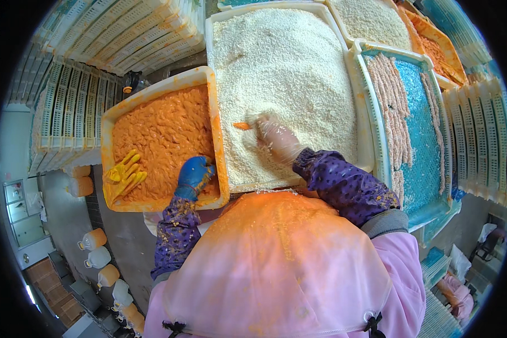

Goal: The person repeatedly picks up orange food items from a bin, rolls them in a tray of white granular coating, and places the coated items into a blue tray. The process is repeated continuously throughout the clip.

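My left hand (195, 174), in a blue glove, is curled down at the near right corner of a white tub (216, 105) of wet orange meat-like strips (164, 122). Its fingertips are partly hidden, so a hold on a strip cannot be made out. My right hand (276, 137), in a clear thin glove, reaches into pale crumbs (287, 76) that fill a large white tray (352, 105). Crumbs cling to that glove and its fingers are blurred. One orange strip (241, 126) pokes out just left of those fingers; whether they grip it is unclear.
Yellow rubber gloves (124, 175) lie over the tub's near left corner. On the right, a blue mesh tray (420, 139) carries rows of crumb-coated strips (388, 101). Slatted plastic trays (80, 101) are stacked at left, more trays (477, 135) at right. Jugs (97, 257) line the floor.
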A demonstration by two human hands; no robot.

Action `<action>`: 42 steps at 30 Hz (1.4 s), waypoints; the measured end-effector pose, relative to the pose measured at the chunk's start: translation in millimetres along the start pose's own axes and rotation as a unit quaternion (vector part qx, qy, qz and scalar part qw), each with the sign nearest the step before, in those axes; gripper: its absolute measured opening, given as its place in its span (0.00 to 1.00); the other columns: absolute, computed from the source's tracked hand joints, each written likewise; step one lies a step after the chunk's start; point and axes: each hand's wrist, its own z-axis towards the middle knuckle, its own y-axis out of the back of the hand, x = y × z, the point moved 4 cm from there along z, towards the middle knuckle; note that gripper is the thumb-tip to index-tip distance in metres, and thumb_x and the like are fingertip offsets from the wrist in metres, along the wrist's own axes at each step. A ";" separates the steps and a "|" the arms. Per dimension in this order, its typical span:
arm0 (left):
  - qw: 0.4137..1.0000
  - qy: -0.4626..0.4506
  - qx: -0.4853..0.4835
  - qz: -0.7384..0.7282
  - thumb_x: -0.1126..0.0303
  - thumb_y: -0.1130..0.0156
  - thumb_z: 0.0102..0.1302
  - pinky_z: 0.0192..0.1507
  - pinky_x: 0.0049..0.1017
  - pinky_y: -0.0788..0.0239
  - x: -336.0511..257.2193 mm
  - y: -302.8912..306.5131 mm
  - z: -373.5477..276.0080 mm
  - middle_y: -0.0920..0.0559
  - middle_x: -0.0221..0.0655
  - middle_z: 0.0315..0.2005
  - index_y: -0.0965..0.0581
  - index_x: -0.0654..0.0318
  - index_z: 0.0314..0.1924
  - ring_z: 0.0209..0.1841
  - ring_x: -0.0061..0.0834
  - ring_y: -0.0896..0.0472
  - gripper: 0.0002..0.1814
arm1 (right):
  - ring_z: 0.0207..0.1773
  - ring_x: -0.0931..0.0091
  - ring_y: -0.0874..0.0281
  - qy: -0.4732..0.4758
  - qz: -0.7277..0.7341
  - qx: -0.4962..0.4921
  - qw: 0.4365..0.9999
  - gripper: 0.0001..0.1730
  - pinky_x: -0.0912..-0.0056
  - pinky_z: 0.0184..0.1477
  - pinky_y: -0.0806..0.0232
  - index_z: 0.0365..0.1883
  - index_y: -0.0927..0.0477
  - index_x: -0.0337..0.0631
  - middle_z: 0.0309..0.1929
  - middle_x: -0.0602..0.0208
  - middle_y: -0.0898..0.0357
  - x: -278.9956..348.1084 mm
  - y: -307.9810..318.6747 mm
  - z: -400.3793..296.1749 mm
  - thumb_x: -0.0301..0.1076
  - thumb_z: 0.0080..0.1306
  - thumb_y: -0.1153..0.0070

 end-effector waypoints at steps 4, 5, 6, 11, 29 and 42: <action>0.997 -0.028 0.028 0.073 0.65 0.31 0.62 0.38 0.50 0.31 -6.3 -6.8 -10.9 0.20 0.59 0.34 0.22 0.74 0.39 0.37 0.55 0.19 0.17 | 0.51 0.53 0.21 -0.037 0.010 0.015 0.999 0.16 0.50 0.54 0.28 0.53 0.24 0.37 0.50 0.48 0.21 -4.1 -1.2 -30.8 0.29 0.67 0.44; 0.997 -0.037 0.008 0.062 0.65 0.30 0.61 0.38 0.50 0.32 -12.3 -9.4 -15.0 0.20 0.59 0.34 0.22 0.73 0.38 0.37 0.57 0.20 0.17 | 0.53 0.55 0.20 -0.033 -0.095 0.108 0.989 0.19 0.51 0.54 0.28 0.55 0.22 0.38 0.52 0.50 0.19 -17.5 -3.3 -36.4 0.36 0.68 0.41; 0.997 -0.031 0.016 0.065 0.64 0.30 0.61 0.38 0.49 0.32 -21.6 -10.0 -16.1 0.20 0.58 0.35 0.23 0.73 0.38 0.38 0.58 0.20 0.17 | 0.54 0.56 0.20 -0.050 -0.121 0.080 0.988 0.20 0.51 0.55 0.28 0.55 0.21 0.39 0.52 0.51 0.19 -20.4 1.2 -38.7 0.36 0.66 0.39; 0.984 -0.103 -0.016 0.143 0.71 0.35 0.63 0.36 0.41 0.33 16.3 -18.6 2.5 0.22 0.50 0.30 0.24 0.72 0.37 0.32 0.33 0.26 0.10 | 0.65 0.57 0.23 -0.187 0.120 0.130 0.966 0.34 0.56 0.65 0.31 0.67 0.26 0.34 0.62 0.46 0.21 -0.3 18.7 -22.3 0.47 0.69 0.35; 0.977 -0.024 -0.060 -0.205 0.74 0.38 0.71 0.46 0.27 0.27 3.9 -6.8 34.2 0.16 0.35 0.46 0.22 0.75 0.59 0.44 0.23 0.21 0.19 | 0.45 0.80 0.22 -0.165 0.222 -0.515 0.811 0.36 0.73 0.48 0.22 0.73 0.29 0.40 0.58 0.63 0.19 -216.1 342.2 -166.6 0.54 0.76 0.41; 0.978 0.040 -0.033 -0.201 0.72 0.36 0.70 0.36 0.26 0.33 -15.8 9.1 18.7 0.20 0.23 0.35 0.18 0.68 0.44 0.37 0.17 0.26 0.07 | 0.83 0.69 0.46 -0.317 0.092 -0.257 0.908 0.37 0.64 0.82 0.56 0.77 0.33 0.42 0.81 0.63 0.40 -407.8 319.7 -145.0 0.59 0.82 0.61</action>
